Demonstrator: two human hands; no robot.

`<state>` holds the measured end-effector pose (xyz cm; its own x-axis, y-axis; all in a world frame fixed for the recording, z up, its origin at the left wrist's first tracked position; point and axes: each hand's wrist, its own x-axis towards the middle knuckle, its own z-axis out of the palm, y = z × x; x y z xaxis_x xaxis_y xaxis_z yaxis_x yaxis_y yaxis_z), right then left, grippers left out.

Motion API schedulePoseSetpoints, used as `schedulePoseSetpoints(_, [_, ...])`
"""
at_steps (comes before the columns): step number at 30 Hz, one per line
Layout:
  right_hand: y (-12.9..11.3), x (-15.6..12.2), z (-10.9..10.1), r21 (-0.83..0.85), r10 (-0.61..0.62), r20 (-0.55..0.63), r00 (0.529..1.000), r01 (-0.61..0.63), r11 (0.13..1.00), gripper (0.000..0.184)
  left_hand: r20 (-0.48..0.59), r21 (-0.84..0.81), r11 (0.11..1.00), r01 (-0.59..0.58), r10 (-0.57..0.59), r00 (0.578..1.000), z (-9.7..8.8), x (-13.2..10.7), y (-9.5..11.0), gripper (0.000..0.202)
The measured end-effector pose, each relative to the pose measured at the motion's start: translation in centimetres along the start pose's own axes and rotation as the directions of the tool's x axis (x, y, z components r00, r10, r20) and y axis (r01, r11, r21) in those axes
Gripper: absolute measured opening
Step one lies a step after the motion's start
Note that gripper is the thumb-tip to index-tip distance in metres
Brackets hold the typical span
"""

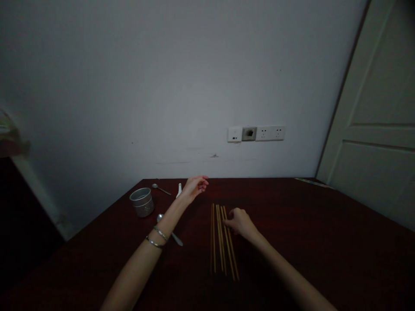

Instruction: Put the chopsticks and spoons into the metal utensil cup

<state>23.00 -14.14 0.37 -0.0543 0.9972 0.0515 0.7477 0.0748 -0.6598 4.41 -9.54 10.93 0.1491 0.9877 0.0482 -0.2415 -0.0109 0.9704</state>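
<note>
Head view: your right hand, narrowed, reaches the rightmost chopsticks on the desk, grip unclear; your loosely curled left hand looks empty. A sideways nudge could scatter them.

Head camera looks across the table toward the wall.

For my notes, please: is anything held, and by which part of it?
The right hand seems to touch the rightmost chopsticks near their far ends; gripping cannot be told. The left hand holds nothing visible.

A reddish table bears chopsticks, spoons and a grey canister.
</note>
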Motion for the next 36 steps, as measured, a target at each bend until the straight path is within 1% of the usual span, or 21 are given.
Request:
schedulePoseSetpoints(3, [-0.7, 0.1, 0.1, -0.106, -0.028, -0.029, 0.999, 0.025, 0.994, 0.018, -0.013, 0.009, 1.000, 0.008, -0.008, 1.000, 0.0, 0.1, -0.1, 0.015])
schedulePoseSetpoints(6, [-1.2, 0.2, 0.3, -0.132, -0.015, -0.022, 1.000, 0.012, 0.991, 0.013, -0.016, 0.024, 1.000, 0.003, -0.003, 1.000, -0.2, 0.2, -0.4, 0.013])
schedulePoseSetpoints(12, [-1.6, 0.4, 0.5, -0.043, 0.052, 0.025, 0.998, -0.051, 0.998, 0.015, -0.001, 0.022, 1.000, -0.001, 0.001, 1.000, -0.6, 0.5, -0.8, 0.015])
schedulePoseSetpoints(15, [-1.4, 0.7, 0.6, -0.026, 0.051, 0.050, 0.997, -0.049, 0.998, 0.011, 0.000, 0.021, 1.000, 0.003, -0.003, 1.000, -0.7, 0.7, -1.0, 0.015])
schedulePoseSetpoints(20, [-1.0, 1.1, 0.9, -0.034, 0.060, 0.018, 0.998, -0.059, 0.998, 0.017, 0.008, 0.026, 1.000, 0.012, -0.012, 1.000, -0.8, 0.8, -1.3, 0.017])
schedulePoseSetpoints(24, [-1.0, 1.1, 0.9, 0.001, 0.055, 0.016, 0.998, -0.055, 0.998, 0.020, 0.012, 0.041, 0.999, 0.012, -0.013, 1.000, -0.7, 0.8, -1.5, 0.018])
schedulePoseSetpoints(29, [-0.9, 1.0, 0.9, 0.053, 0.040, 0.044, 0.998, -0.042, 0.998, 0.016, 0.014, 0.054, 0.998, 0.014, -0.015, 1.000, -0.6, 0.6, -1.6, 0.017])
schedulePoseSetpoints(32, [-0.8, 0.9, 0.5, 0.059, 0.044, 0.053, 0.998, -0.047, 0.997, 0.018, 0.011, 0.052, 0.999, 0.014, -0.015, 1.000, -0.5, 0.5, -1.5, 0.017])
schedulePoseSetpoints(34, [-0.7, 0.9, -0.1, 0.007, 0.026, 0.025, 0.999, -0.026, 1.000, 0.019, 0.003, 0.044, 0.999, 0.010, -0.010, 1.000, -0.4, 0.4, -1.4, 0.017])
schedulePoseSetpoints(36, [-0.5, 1.0, -0.8, -0.088, -0.010, -0.059, 0.998, 0.004, 0.996, 0.020, -0.001, 0.039, 0.999, 0.009, -0.009, 1.000, -0.3, 0.2, -1.2, 0.017])
